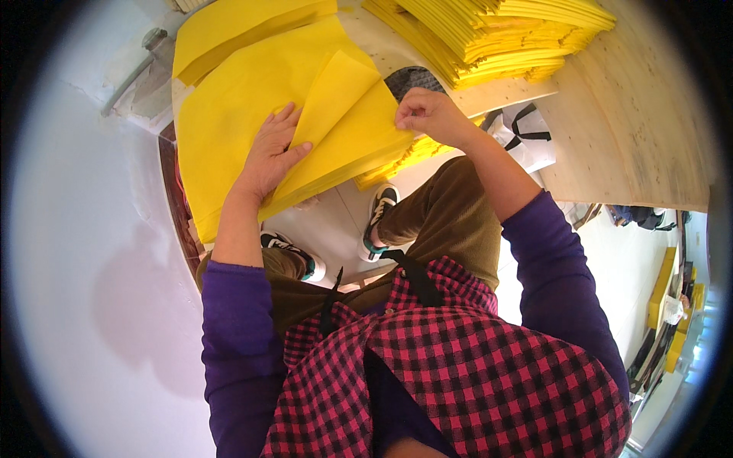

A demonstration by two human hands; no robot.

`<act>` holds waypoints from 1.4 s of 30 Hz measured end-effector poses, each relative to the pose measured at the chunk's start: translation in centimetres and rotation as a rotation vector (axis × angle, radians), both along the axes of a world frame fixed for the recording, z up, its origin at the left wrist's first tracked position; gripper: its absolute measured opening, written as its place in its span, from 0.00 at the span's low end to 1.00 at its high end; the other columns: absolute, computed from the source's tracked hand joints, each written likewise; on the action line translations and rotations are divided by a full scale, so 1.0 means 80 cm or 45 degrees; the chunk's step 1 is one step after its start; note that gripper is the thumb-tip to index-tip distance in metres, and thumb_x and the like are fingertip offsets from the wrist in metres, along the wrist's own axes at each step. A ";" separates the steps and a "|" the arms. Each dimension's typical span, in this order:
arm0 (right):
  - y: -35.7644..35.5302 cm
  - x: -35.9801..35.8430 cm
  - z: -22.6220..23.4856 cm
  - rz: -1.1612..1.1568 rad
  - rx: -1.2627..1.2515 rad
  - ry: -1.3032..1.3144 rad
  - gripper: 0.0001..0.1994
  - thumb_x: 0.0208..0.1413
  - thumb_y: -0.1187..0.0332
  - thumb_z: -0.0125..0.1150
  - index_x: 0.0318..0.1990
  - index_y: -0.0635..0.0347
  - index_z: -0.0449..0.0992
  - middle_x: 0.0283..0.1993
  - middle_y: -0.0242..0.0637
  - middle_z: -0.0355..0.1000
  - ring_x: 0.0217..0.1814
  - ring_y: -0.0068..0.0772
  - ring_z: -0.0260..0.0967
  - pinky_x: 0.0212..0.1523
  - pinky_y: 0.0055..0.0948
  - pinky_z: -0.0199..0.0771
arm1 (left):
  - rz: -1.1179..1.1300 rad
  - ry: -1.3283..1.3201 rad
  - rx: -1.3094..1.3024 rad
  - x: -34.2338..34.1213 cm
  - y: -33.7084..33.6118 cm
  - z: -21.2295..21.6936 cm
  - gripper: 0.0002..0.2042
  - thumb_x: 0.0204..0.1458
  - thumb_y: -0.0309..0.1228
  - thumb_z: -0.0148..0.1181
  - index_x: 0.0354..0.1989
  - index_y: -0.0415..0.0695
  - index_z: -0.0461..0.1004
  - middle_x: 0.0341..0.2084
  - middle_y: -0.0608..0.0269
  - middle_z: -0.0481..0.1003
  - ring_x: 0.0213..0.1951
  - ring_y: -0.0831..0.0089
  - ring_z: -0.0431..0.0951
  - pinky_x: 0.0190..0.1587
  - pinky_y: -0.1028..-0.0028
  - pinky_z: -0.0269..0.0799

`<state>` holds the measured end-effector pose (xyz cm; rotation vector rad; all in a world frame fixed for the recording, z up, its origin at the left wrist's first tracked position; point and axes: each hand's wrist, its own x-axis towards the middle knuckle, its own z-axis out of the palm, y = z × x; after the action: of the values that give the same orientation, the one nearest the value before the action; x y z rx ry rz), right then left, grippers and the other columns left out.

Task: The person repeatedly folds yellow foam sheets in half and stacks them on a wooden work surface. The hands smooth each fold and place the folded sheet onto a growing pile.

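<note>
A stack of yellow cloth-like sheets (pixel 229 130) lies on the table in front of me. The top sheet has a folded flap (pixel 336 91) running slantwise across it. My left hand (pixel 269 156) rests flat on the yellow stack, fingers stretched out and thumb apart, beside the flap's left edge. At the right edge of the same stack, my right hand (pixel 437 118) is closed in a pinch, thumb and forefinger together on the edge of the yellow sheet. Its other fingers are curled in and partly hidden.
Thick piles of folded yellow pieces (pixel 489 38) stand on the wooden table (pixel 511 93) at the far right. A dark grey piece (pixel 416 79) lies behind my right hand. A white bag with black straps (pixel 531 141) sits below the table edge. A pale wall (pixel 99 252) rises on the left.
</note>
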<state>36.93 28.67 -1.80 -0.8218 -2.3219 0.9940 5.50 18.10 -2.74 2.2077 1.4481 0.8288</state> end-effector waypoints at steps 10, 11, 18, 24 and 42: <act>0.045 0.017 -0.025 -0.552 -0.058 -0.054 0.08 0.55 0.67 0.63 0.33 0.63 0.76 0.27 0.26 0.71 0.31 0.18 0.66 0.32 0.23 0.67 | -0.011 -0.040 -0.039 -0.001 0.000 0.000 0.26 0.56 0.38 0.55 0.63 0.44 0.65 0.65 0.58 0.62 0.70 0.59 0.50 0.72 0.59 0.36; 0.049 0.018 -0.035 -0.528 -0.008 -0.147 0.08 0.54 0.66 0.64 0.33 0.62 0.76 0.27 0.30 0.72 0.31 0.25 0.68 0.33 0.26 0.69 | -0.011 -0.035 -0.046 -0.002 0.000 0.000 0.26 0.56 0.38 0.55 0.63 0.44 0.65 0.65 0.58 0.62 0.70 0.59 0.50 0.72 0.59 0.36; 0.064 0.022 -0.082 -0.582 0.114 -0.366 0.07 0.49 0.66 0.66 0.33 0.57 0.76 0.30 0.41 0.74 0.33 0.45 0.72 0.36 0.37 0.71 | -0.020 -0.005 -0.043 -0.005 0.000 -0.003 0.26 0.56 0.38 0.55 0.63 0.44 0.65 0.65 0.59 0.62 0.70 0.60 0.50 0.72 0.59 0.36; 0.054 0.028 -0.061 -0.567 0.000 -0.112 0.06 0.52 0.70 0.64 0.37 0.58 0.79 0.31 0.38 0.76 0.32 0.32 0.72 0.35 0.30 0.71 | -0.005 0.002 0.001 -0.004 0.002 -0.005 0.24 0.55 0.39 0.55 0.60 0.44 0.68 0.64 0.58 0.63 0.69 0.57 0.52 0.71 0.57 0.39; 0.005 0.001 0.004 0.031 -0.273 -0.013 0.04 0.50 0.75 0.66 0.34 0.61 0.78 0.34 0.26 0.66 0.37 0.19 0.65 0.40 0.21 0.66 | 0.013 0.013 0.018 -0.001 0.000 -0.004 0.24 0.55 0.38 0.56 0.60 0.45 0.68 0.63 0.59 0.64 0.69 0.56 0.54 0.71 0.57 0.41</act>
<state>36.99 29.07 -1.44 -0.8836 -2.2654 1.2689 5.40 18.06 -3.03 2.2199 1.4637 0.8342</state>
